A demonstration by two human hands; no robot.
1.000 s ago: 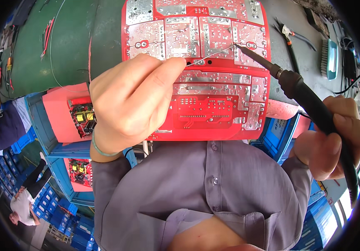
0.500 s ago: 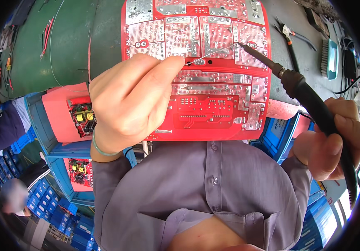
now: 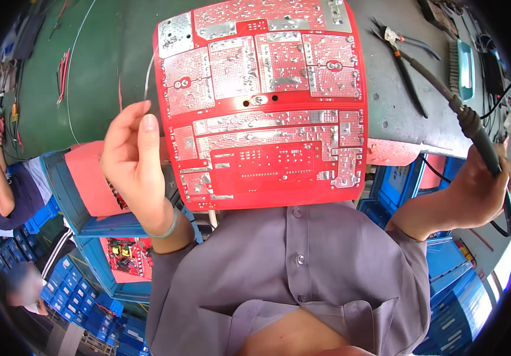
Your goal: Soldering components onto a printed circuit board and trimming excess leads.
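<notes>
Red circuit board (image 3: 261, 101) sits solder-side up at table (image 3: 386, 113) edge, 12 o'clock. Left hand (image 3: 137, 166) open beside it; right hand (image 3: 475, 190) clamped on black soldering iron (image 3: 475, 127). Risk: hot tip swings, burns cable.

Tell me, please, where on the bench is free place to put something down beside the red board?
Free: the green mat left of the red circuit board, past the thin wires at its far left. The grey strip between board and pliers is narrow. The far right, with brush and cables, is crowded.
</notes>
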